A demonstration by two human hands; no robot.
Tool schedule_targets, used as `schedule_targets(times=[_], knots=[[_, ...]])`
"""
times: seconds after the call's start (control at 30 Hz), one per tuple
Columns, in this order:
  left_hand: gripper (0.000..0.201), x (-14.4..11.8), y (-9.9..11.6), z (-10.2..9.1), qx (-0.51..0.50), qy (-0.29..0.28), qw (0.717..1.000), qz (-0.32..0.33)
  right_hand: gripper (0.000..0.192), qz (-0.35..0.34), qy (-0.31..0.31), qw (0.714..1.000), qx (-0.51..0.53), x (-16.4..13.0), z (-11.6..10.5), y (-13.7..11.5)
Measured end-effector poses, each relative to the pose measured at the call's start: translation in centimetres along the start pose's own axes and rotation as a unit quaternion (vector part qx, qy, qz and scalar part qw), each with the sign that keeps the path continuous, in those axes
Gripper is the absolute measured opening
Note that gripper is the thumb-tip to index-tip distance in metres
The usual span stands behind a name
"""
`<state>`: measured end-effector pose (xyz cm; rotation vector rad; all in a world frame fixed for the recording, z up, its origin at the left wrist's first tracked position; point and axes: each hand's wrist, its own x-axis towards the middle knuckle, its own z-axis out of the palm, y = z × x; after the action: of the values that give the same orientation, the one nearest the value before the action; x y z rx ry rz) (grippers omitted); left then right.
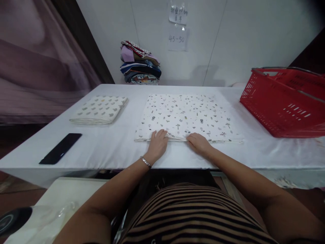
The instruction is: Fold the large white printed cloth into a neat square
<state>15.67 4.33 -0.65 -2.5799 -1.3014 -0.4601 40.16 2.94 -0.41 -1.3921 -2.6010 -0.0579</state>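
**Both hands on near edge of printed cloth**

Printed cloth [185, 115] lies flat, centre of the white counter [114, 145], w/ its near edge close to the counter's front. Left hand [157, 144] rests palm down on that edge, fingers spread & flat, not clenched. Right hand [199, 143] sits just beside it on the same edge, fingers curled over the hem; can't tell if it actually pinches the fabric. Bracelet [145, 162] on left wrist.

Around: folded heart-print cloth [99, 109] to the left, well apart from the hands. Black phone [61, 148] nearer the front-left corner. Red basket [284, 101] on the right, near the printed cloth's far-right corner but not touching. Stack of folded clothes [141, 64] at the back by the wall, under paper notes [178, 27]. Nothing lies between the hands & the cloth.
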Motion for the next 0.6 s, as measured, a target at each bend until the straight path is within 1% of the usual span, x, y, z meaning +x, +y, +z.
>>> schedule_targets(times=[0.13,0.27,0.37,0.43,0.53,0.6], knots=[[0.023,-0.8,-0.7,-0.4,-0.005,0.019,0.999,0.036,0.024,-0.006,-0.016,1.0,-0.014,0.2,0.0,0.0],[0.022,-1.6,-1.2,0.0,-0.013,0.025,0.998,0.059,0.024,-0.02,-0.028,0.999,-0.033,0.2,0.1,-0.1],[0.021,-1.8,-1.4,0.2,-0.018,0.031,0.998,0.059,0.021,-0.022,-0.028,0.998,-0.046,0.0,-0.1,-0.4],[0.02,-1.7,-1.4,0.1,-0.027,0.03,0.998,0.056,0.02,-0.019,-0.014,0.998,-0.049,0.0,-0.2,-0.8],[0.02,-1.6,-1.3,-0.3,-0.042,0.028,0.998,0.049,0.029,-0.016,0.009,0.998,-0.058,0.9,-0.1,-2.0],[0.019,-1.4,-1.2,-0.6,-0.051,0.029,0.997,0.041,0.032,-0.019,0.012,0.998,-0.066,2.0,0.2,-2.9]])
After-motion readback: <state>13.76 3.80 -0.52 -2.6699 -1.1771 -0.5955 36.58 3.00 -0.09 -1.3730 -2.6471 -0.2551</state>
